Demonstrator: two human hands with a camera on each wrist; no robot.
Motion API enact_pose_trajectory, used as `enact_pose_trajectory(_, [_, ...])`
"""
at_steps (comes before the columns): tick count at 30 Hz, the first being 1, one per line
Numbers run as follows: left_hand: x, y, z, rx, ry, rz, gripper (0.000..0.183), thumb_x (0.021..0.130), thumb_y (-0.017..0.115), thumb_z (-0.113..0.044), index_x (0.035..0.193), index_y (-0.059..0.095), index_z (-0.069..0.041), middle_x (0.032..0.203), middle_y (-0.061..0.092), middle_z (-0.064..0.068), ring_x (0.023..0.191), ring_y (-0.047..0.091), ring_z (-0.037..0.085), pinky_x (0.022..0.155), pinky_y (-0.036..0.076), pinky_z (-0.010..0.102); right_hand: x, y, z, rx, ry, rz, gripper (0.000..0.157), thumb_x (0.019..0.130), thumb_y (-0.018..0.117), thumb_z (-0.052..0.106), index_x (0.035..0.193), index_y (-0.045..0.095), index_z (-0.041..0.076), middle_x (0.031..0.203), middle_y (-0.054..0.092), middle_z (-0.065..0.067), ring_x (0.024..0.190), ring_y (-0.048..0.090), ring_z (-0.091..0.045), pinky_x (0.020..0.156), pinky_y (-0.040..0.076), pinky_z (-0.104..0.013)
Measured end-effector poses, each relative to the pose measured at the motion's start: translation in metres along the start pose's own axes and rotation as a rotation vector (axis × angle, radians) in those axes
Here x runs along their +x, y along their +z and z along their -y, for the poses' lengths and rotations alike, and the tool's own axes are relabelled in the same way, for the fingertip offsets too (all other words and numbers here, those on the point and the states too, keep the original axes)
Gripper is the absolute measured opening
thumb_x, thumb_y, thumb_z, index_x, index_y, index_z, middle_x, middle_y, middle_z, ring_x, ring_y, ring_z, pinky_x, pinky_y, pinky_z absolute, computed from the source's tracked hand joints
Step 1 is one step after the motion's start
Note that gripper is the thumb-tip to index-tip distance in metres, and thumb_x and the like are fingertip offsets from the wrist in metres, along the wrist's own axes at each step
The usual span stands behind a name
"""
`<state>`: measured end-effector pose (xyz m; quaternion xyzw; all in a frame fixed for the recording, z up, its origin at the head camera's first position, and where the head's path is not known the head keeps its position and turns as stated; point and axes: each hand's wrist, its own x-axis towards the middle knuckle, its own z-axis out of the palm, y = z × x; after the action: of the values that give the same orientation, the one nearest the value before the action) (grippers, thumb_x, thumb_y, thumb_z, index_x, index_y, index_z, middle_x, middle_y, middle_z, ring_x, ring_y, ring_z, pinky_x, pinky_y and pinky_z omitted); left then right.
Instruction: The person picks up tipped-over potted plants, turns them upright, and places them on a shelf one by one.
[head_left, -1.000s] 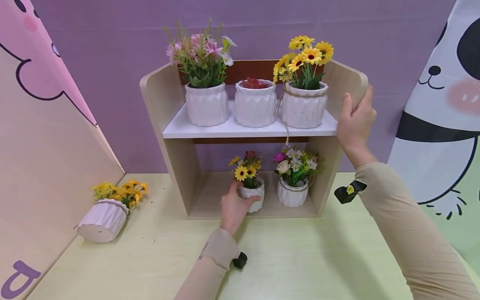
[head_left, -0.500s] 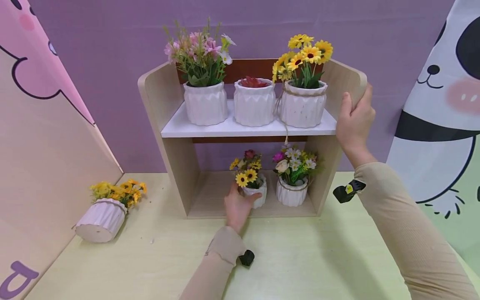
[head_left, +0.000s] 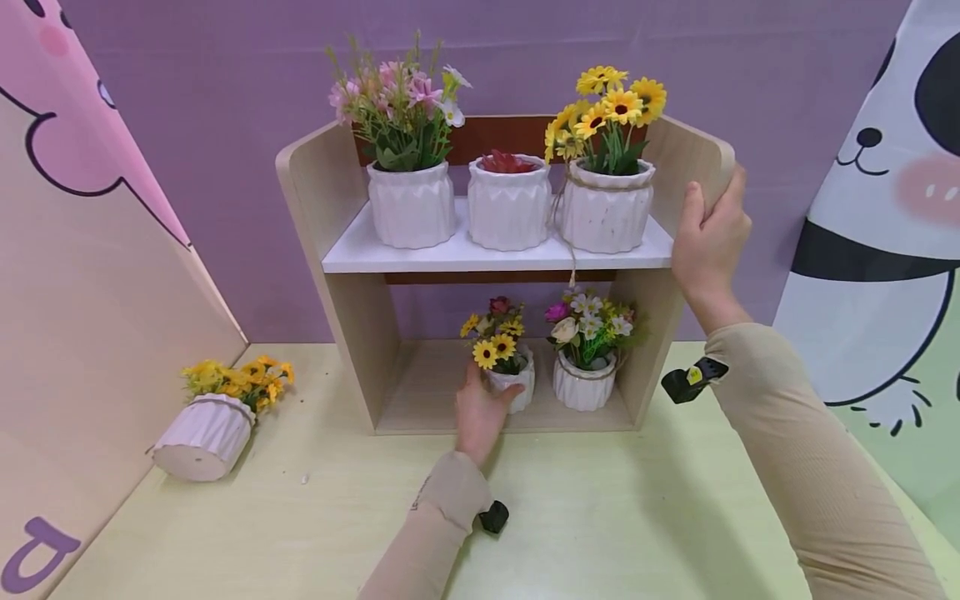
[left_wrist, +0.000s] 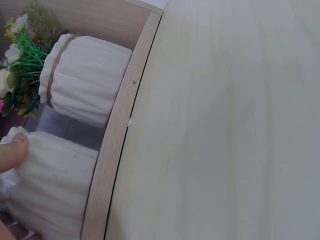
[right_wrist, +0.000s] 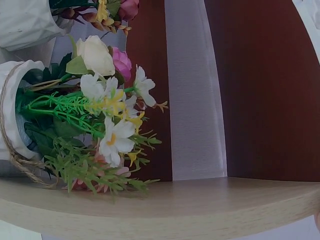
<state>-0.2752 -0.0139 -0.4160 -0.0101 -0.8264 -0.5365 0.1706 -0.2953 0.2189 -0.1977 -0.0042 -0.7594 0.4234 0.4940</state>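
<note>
My left hand [head_left: 480,412] grips a small white ribbed flowerpot [head_left: 519,387] of yellow and dark red flowers at the front of the lower shelf. Its thumb [left_wrist: 16,150] lies over the pot's rim in the left wrist view. Just right of it stands a twine-tied flowerpot [head_left: 585,390] with white and purple flowers, which also shows up close in the right wrist view, its white flowers [right_wrist: 116,141] beside the side panel. My right hand [head_left: 712,242] holds the front edge of the right side panel of the wooden shelf unit [head_left: 348,350].
On the upper white board [head_left: 465,262] stand a pink-flower pot [head_left: 412,208], a red succulent pot [head_left: 510,208] and a sunflower pot [head_left: 607,212]. An orange-flower pot [head_left: 202,437] lies on its side on the table [head_left: 300,533], near the left wall panel.
My left hand has shifted the small flowerpot slightly right and farther back on the lower shelf, mostly in the first half second. The right hand keeps its place on the side panel.
</note>
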Motion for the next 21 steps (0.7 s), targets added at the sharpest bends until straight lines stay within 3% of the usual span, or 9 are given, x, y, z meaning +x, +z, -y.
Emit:
enact_pose_trajectory(10, [-0.003,-0.027,0.005,0.098,0.118,0.081,0.065,0.078,0.071,-0.015,0.131,0.035,-0.002,0.133,0.045,0.021,0.119,0.047,0.036,0.098,0.04,0.046,0.0,0.001,0.001,-0.008,0.002,-0.003,0.037,0.093,0.04,0.033,0.126,0.044,0.015,0.091,0.058,-0.011,0.079,0.055,-0.018,0.063,0.037,-0.018])
enact_pose_trajectory(21, [-0.01,-0.069,0.008,0.226,0.122,0.11,0.041,0.081,0.066,-0.013,0.119,0.053,-0.002,0.122,0.055,0.015,0.114,0.051,0.033,0.094,0.042,0.045,-0.002,-0.001,0.0,-0.002,0.005,0.01,0.038,0.094,0.04,0.034,0.126,0.044,0.015,0.095,0.059,-0.011,0.084,0.057,-0.017,0.065,0.04,-0.02])
